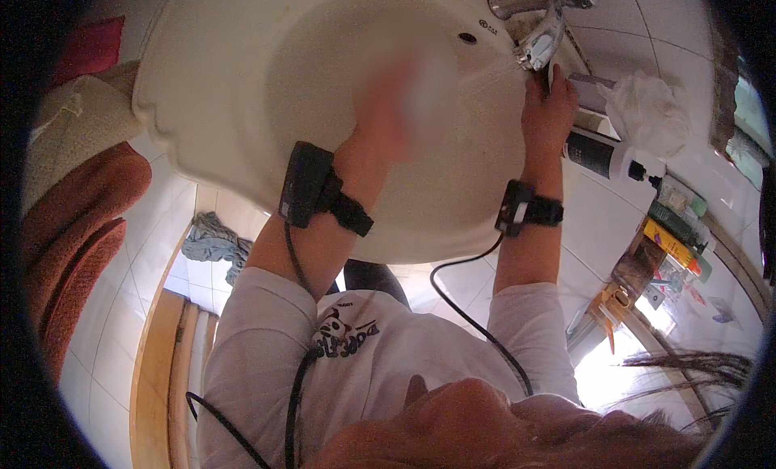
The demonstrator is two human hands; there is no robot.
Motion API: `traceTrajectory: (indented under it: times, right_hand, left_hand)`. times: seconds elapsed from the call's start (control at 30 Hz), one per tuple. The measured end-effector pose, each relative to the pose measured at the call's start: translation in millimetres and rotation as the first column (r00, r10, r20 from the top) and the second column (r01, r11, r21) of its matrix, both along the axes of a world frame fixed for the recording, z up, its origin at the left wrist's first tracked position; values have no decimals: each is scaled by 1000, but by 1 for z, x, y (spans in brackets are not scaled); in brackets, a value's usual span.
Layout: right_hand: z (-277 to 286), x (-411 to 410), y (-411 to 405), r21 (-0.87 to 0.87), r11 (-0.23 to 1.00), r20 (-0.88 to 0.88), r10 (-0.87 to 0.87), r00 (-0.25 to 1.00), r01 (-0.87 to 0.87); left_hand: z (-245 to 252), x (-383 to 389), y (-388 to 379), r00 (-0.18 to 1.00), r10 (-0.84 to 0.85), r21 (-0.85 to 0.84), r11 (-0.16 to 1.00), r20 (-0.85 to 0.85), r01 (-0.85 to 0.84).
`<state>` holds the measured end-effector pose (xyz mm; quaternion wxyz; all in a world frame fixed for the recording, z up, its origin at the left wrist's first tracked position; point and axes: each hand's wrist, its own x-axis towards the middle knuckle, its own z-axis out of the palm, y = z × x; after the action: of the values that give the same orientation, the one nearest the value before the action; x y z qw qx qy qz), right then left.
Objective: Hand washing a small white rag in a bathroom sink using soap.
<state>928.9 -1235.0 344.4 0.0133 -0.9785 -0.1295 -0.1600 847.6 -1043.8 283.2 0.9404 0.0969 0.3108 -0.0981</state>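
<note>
My left hand [385, 105] is over the bowl of a cream-coloured washbasin [327, 51]. A blur covers most of this hand, along with a whitish patch on its right side, so its fingers and anything in them cannot be made out. At the basin's right rim, my right hand [548, 108] has its thumb and fingers around the dark end of a chrome faucet [539, 48]. A faint stream of water seems to run from the faucet down into the bowl. Black straps with small boxes and cables circle both wrists.
Beside my right forearm lies a pump bottle [591, 154], with a crumpled white plastic bag [648, 114] past it. Several tubes, including a yellow one [670, 245], line the right side. Reddish-brown towels [91, 190] hang at left. A grey-blue cloth [212, 239] is below the basin.
</note>
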Motion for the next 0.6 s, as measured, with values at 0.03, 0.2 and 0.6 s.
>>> traceTrajectory:
  times: [0.03, 0.2, 0.6]
  right_hand:
    - [-7, -7, 10, 1, 1000, 0, 2, 1000, -2]
    - [-29, -50, 67, 760, 333, -650, 385, 655, 559]
    - [-44, -65, 102, -221, 942, -329, 172, 929, -253]
  left_hand:
    - [3, 0, -1, 999, -38, -6, 999, -10, 38]
    - [-10, -2, -13, 989, -143, -130, 982, -26, 138]
    - [-87, -33, -34, 853, -438, 851, 525, 284, -14]
